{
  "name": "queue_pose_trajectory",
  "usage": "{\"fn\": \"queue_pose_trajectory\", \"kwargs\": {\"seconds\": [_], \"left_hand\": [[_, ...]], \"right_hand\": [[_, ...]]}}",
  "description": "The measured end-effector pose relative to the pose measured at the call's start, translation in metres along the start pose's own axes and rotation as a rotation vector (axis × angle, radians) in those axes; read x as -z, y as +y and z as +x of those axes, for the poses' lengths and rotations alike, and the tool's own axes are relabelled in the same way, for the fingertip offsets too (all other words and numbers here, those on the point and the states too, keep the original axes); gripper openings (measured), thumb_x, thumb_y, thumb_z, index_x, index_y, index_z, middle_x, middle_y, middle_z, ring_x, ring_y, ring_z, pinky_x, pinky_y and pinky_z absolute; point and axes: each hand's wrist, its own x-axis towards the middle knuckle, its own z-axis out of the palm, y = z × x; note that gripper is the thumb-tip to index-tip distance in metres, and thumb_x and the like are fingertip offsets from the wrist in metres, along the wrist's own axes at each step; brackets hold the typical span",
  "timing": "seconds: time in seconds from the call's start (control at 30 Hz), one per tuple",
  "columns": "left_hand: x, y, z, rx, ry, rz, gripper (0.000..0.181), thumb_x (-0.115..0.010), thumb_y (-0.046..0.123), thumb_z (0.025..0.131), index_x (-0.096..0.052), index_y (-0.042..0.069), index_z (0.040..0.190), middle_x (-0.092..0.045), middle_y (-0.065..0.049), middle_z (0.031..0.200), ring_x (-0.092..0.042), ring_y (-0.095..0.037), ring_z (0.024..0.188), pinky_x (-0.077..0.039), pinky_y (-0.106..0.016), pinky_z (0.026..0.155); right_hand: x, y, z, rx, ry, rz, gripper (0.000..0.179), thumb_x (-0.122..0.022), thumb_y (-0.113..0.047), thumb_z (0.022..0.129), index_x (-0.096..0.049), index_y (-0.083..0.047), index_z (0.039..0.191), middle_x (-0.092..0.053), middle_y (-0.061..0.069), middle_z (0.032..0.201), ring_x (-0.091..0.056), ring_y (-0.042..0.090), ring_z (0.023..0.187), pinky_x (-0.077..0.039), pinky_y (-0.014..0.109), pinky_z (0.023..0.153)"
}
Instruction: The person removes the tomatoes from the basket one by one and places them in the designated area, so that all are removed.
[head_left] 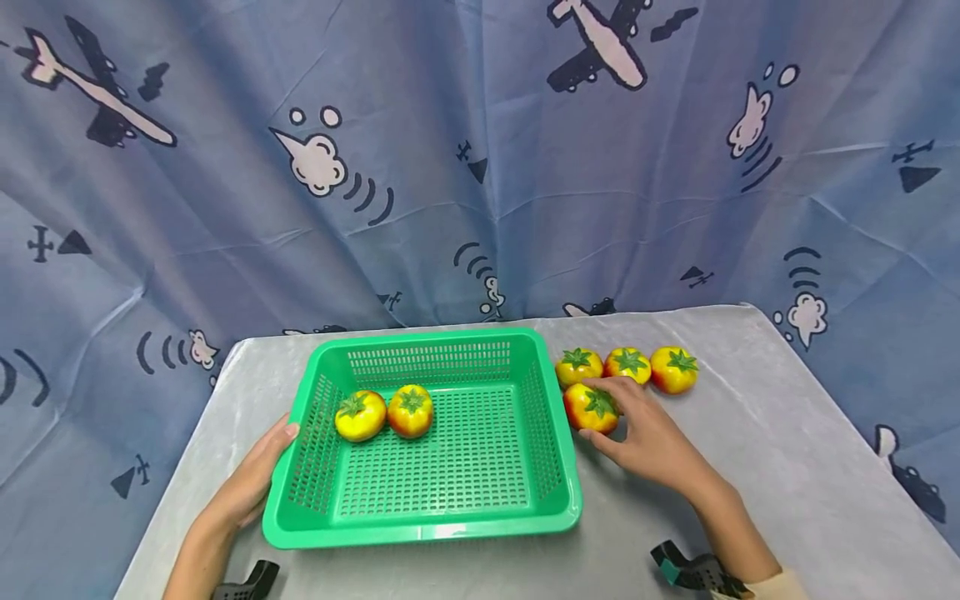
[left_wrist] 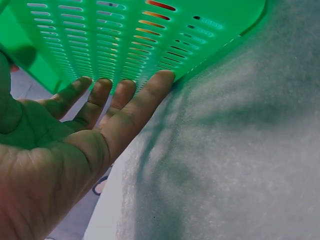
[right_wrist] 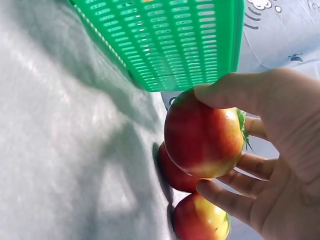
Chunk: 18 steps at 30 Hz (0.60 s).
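Observation:
A green plastic basket (head_left: 420, 537) with slotted walls holds two red-and-yellow tomatoes, a left tomato (head_left: 360, 416) and a right tomato (head_left: 410, 412). My left hand (head_left: 258, 471) grips the basket's left side, thumb over the rim and fingers (left_wrist: 132, 112) against the outer wall. Just right of the basket, my right hand (head_left: 637, 429) holds another tomato (right_wrist: 202, 135) between thumb and fingers. Its green leafy top faces the palm in the right wrist view. Beyond that hand, three more tomatoes (head_left: 673, 370) sit in a row, the middle one partly covered by the hand.
The grey-white cloth tabletop (head_left: 810, 467) extends around the basket. Behind it hangs a blue curtain (head_left: 420, 167) printed with airplanes and clouds. Black devices, such as the right wrist device (head_left: 697, 571), are strapped on both wrists.

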Motion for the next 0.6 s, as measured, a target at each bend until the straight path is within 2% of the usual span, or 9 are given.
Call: {"fn": "queue_pose_trajectory", "kwargs": {"seconds": [0.13, 0.3, 0.6], "left_hand": [[-0.003, 0.002, 0.000, 0.039, 0.045, 0.048, 0.065, -0.020, 0.030, 0.119, 0.003, -0.010, 0.164, -0.070, 0.006, 0.126, -0.075, -0.016, 0.111, -0.067, -0.037, 0.090], [-0.005, 0.003, -0.001, 0.079, 0.101, 0.108, 0.067, -0.021, 0.034, 0.118, 0.002, -0.010, 0.164, -0.070, 0.008, 0.120, -0.076, -0.016, 0.105, -0.068, -0.038, 0.086], [-0.003, 0.002, 0.000, 0.061, 0.088, 0.121, 0.066, -0.019, 0.033, 0.118, 0.001, -0.009, 0.164, -0.073, 0.006, 0.118, -0.078, -0.017, 0.099, -0.068, -0.039, 0.082]], "right_hand": [[-0.001, 0.003, 0.000, -0.007, -0.010, -0.013, 0.064, -0.086, -0.016, 0.089, -0.057, -0.008, 0.146, -0.061, 0.019, 0.141, -0.059, 0.039, 0.127, -0.054, 0.066, 0.105], [-0.003, 0.008, 0.001, -0.005, -0.021, -0.027, 0.065, -0.085, -0.017, 0.090, -0.057, -0.008, 0.148, -0.061, 0.021, 0.140, -0.060, 0.040, 0.125, -0.055, 0.066, 0.102], [-0.004, 0.013, 0.000, -0.013, -0.035, -0.048, 0.065, -0.084, -0.020, 0.091, -0.057, -0.007, 0.149, -0.061, 0.021, 0.137, -0.063, 0.037, 0.117, -0.057, 0.061, 0.097]]}}
